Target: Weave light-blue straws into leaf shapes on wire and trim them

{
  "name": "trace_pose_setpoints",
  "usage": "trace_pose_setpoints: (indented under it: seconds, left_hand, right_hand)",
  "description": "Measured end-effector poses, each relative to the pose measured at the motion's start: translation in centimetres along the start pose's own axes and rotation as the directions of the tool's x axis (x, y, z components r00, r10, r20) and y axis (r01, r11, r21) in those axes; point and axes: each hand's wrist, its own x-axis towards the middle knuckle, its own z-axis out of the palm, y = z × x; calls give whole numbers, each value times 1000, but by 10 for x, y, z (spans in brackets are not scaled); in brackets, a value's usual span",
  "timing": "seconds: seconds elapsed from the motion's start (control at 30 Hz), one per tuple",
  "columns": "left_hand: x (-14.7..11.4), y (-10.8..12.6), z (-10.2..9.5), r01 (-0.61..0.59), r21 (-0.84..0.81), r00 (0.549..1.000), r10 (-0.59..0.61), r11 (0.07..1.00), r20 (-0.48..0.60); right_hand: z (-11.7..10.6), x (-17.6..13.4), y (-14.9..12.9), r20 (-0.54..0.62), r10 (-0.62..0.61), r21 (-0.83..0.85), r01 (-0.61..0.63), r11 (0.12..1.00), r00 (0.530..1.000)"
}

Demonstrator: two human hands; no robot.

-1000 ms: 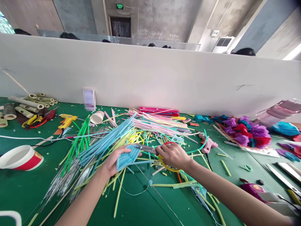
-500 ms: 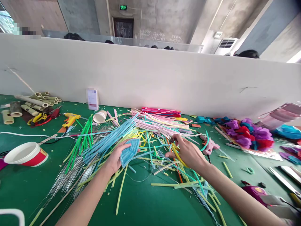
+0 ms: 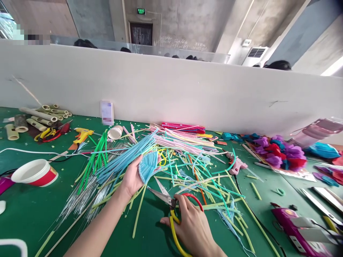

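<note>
Fingers grip one scissors; one blue fan.

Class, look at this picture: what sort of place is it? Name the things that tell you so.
Probably a shared craft workshop. A green table is strewn with coloured straws, a glue gun lies nearby, and the right hand holds scissors.

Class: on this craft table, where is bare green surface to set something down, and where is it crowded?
Bare table lies between the red cup and the wire bundle, and between left forearm and right hand. The straw pile is crowded.
</note>
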Motion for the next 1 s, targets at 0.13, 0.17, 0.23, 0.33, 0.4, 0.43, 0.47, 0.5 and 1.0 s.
trace_pose_setpoints:
  seconds: [0.13, 0.17, 0.23, 0.33, 0.4, 0.43, 0.47, 0.5, 1.0]
  left_hand:
    - [-1, -3, 2, 29, 12, 999, -29, 1000, 22]
    - [-1, -3, 2, 31, 7, 999, -31, 999, 30]
    - [-1, -2, 1, 26, -7, 999, -26, 1000, 44]
    - [-3, 0, 2, 14, -20, 999, -13, 1000, 53]
    - [-3, 1, 3, 15, -21, 999, -14, 1000, 45]
    - [-4, 1, 3, 18, -21, 999, -17, 1000, 35]
    - [-4, 1, 4, 22, -20, 1000, -21, 1000, 21]
    - [-4, 0, 4, 24, -18, 1000, -24, 1000, 4]
    - [0, -2, -4, -10, -64, 999, 6, 998, -54]
  right_hand:
    - [6, 15, -3, -27, 10, 18, -10, 1000, 1000]
    - [5, 18, -3, -36, 10, 15, -10, 1000, 999]
    - [4, 21, -3, -49, 9, 17, -8, 1000, 999]
    - [5, 22, -4, -59, -5, 39, 7, 999, 998]
    - [6, 22, -6, -65, -26, 33, 28, 999, 998]
    - [6, 23, -8, -64, -39, 22, 41, 999, 997]
    - [6, 23, -9, -62, -56, 7, 57, 998, 996]
    - [6, 24, -11, -60, -76, -12, 75, 997, 995]
    - [6, 26, -18, 11, -233, -160, 232, 960, 972]
